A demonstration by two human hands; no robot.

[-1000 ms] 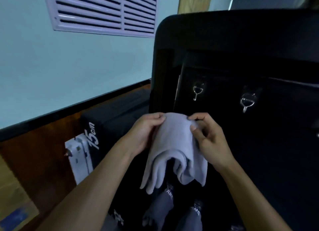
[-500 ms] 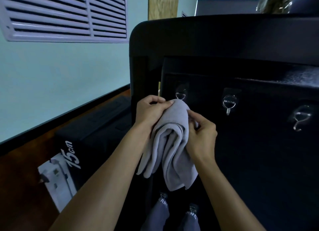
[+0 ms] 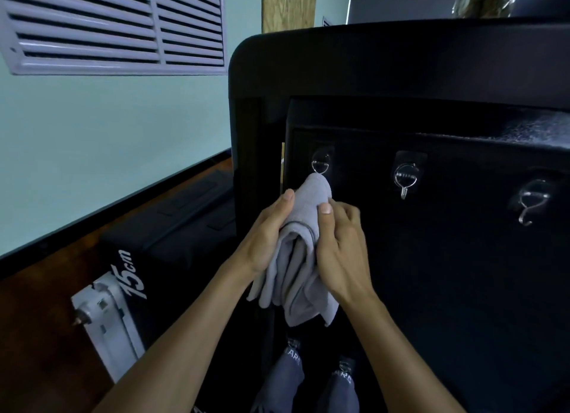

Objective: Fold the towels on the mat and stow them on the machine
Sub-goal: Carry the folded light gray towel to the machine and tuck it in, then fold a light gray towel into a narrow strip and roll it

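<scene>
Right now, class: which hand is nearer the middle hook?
Right. The right hand grips the towel below-left of the middle hook; the left hand lies farther left.

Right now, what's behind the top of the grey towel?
The leftmost hook on the black machine panel: its ring shows just above the grey towel. The hook's tip is covered, so whether the towel is hung on it can't be told.
</scene>
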